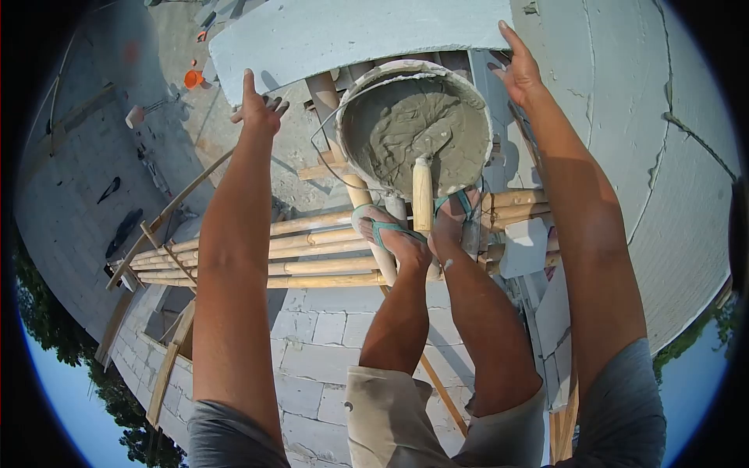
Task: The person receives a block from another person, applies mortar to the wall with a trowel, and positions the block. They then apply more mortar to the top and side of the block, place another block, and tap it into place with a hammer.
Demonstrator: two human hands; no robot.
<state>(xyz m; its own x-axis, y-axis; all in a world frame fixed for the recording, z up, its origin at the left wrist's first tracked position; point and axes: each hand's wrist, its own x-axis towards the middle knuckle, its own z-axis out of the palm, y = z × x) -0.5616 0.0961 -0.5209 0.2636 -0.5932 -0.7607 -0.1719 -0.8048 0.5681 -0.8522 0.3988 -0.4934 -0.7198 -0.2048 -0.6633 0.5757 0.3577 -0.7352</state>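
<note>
A long pale grey-white block (359, 35) spans the top of the view, its upper part cut off. My left hand (259, 113) is at its lower left corner, thumb up over the face and fingers curled at the bottom edge. At the right end, my right hand (519, 74) has its thumb along the block's side and its fingers low, partly in shadow. Both hands appear to hold the block between them. Below it stands a bucket (343, 129) of wet grey mortar (413, 129). A wooden handle (422, 195) sticks out of the mortar; the tool's head is buried.
My sandalled feet stand on bamboo poles (312, 265) right by the bucket. A block wall (624, 117) rises on the right, with rough mortar joints. Lower down is more blockwork (328, 366). An orange container (193, 79) lies on the ground at upper left.
</note>
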